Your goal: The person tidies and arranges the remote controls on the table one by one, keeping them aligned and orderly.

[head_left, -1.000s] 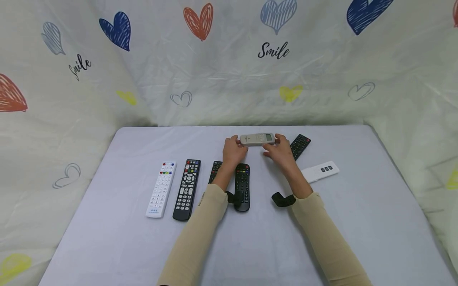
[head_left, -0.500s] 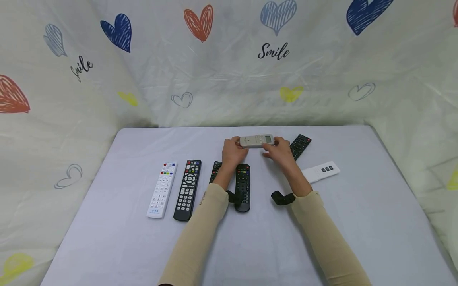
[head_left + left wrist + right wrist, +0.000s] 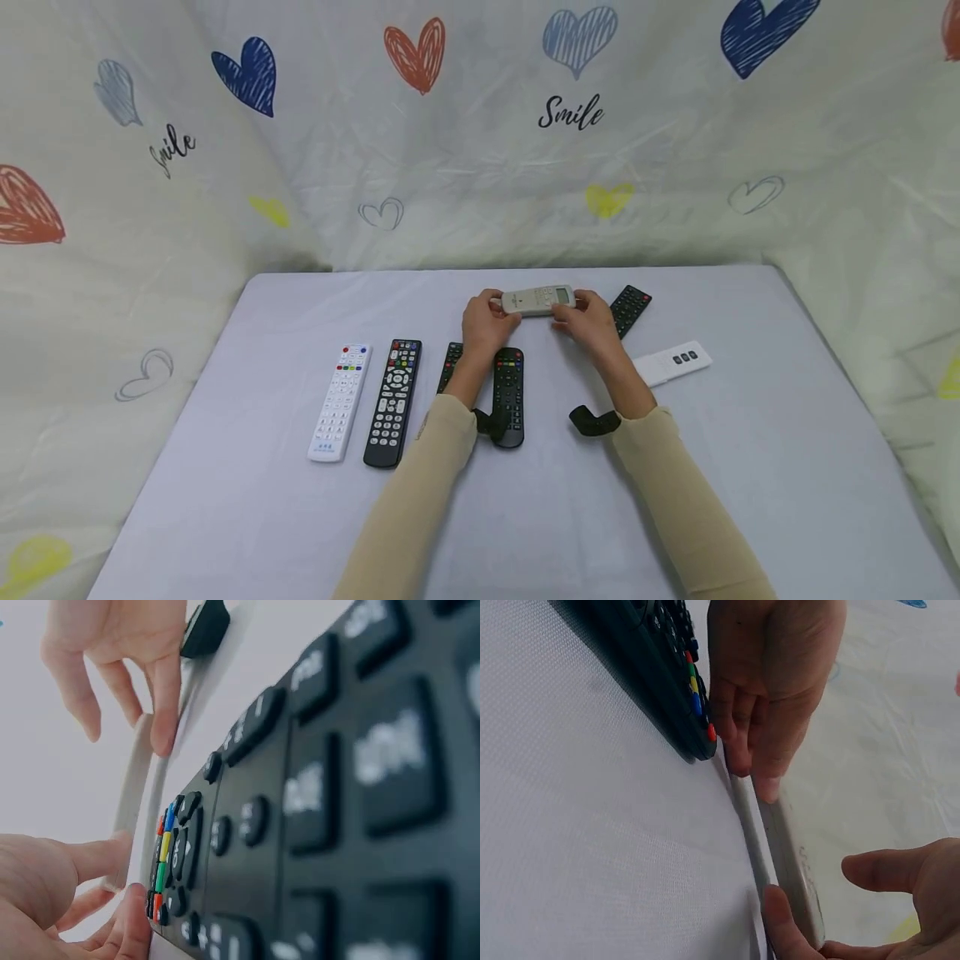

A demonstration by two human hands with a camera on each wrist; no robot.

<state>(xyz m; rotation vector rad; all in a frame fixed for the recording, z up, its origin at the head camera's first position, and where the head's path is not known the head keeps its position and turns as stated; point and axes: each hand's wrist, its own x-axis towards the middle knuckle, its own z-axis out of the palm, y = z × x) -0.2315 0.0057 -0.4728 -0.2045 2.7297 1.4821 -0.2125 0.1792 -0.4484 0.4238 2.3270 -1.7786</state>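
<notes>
A light grey remote control point(image 3: 534, 301) with a small screen lies crosswise near the table's far edge. My left hand point(image 3: 486, 323) grips its left end; in the left wrist view this hand's thumb point(image 3: 105, 859) reaches onto it. My right hand point(image 3: 591, 322) pinches the right end, with digits at its near and far sides. Another digit of that hand point(image 3: 934, 896) sticks out apart from the remote in the right wrist view. Below my left hand lies a black remote point(image 3: 509, 392) with coloured buttons. A second black remote point(image 3: 450, 362) is partly hidden by my left forearm.
On the left of the table point(image 3: 225, 500) lie a white remote point(image 3: 339, 404) and a long black remote point(image 3: 393, 404). To the right are a slanted black remote point(image 3: 632, 308) and a white remote with dark buttons point(image 3: 678, 360). A heart-printed cloth point(image 3: 480, 183) hangs behind.
The light grey remote has come slightly nearer, its left end a little more than its right. Both hands keep hold of it, and the whole head view has shifted slightly.
</notes>
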